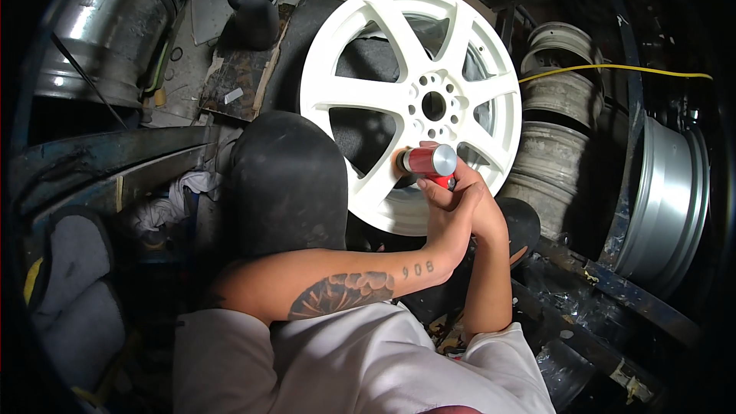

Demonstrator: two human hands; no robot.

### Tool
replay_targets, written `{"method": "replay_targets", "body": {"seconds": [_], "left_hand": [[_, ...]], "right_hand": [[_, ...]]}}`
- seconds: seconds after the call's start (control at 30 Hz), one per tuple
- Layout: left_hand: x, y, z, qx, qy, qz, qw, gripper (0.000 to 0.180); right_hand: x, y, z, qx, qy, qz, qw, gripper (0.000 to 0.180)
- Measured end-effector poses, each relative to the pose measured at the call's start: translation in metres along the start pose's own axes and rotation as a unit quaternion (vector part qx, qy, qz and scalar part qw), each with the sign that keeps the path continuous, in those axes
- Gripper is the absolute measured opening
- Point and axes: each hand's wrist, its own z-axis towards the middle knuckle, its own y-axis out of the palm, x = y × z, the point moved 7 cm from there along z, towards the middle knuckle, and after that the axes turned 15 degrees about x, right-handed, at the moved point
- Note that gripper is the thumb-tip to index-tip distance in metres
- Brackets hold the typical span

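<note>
We're grasping the red tool [418, 162] w/ L hand [445, 218] & R hand [487, 203], axis running approx. L–R, facing the wheel's lower-L spoke [379, 181].

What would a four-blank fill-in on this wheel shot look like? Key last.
1. The large spoked wheel is ____ in colour.
2. The handheld tool seen over its spokes has a silver end cap and a ____ body.
3. In the picture, the stack of dusty wheels is to the ____ of the spoked wheel.
4. The tattooed forearm is the person's ____ one.

Missing words: white; red; right; left.
</note>
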Motion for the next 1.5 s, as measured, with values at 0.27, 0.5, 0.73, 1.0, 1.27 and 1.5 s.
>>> {"method": "replay_targets", "body": {"seconds": [0.27, 0.5, 0.73, 1.0, 1.27, 1.5], "left_hand": [[-0.003, 0.000, 0.003, 0.012, -0.001, 0.023, 1.000, 0.103], [0.004, 0.003, 0.004, 0.017, 0.001, -0.005, 1.000, 0.102], [-0.005, 0.001, 0.002, 0.017, -0.007, 0.007, 1.000, 0.100], [-0.001, 0.001, 0.000, 0.017, -0.030, -0.008, 0.999, 0.102], [0.008, 0.002, -0.005, 0.020, -0.015, -0.004, 1.000, 0.101], [-0.005, 0.001, 0.007, -0.006, -0.019, 0.017, 1.000, 0.099]], "right_hand": [[-0.003, -0.001, 0.000, 0.023, -0.002, -0.001, 1.000, 0.054], [-0.002, -0.002, 0.005, 0.057, -0.001, 0.037, 0.998, 0.052], [-0.012, -0.004, 0.000, 0.027, -0.010, -0.008, 1.000, 0.052], [-0.007, -0.007, -0.001, 0.030, -0.007, -0.035, 0.999, 0.054], [-0.004, -0.005, 0.000, 0.037, 0.011, -0.017, 0.999, 0.056], [-0.009, -0.004, 0.001, 0.044, -0.017, -0.006, 0.999, 0.054]]}}
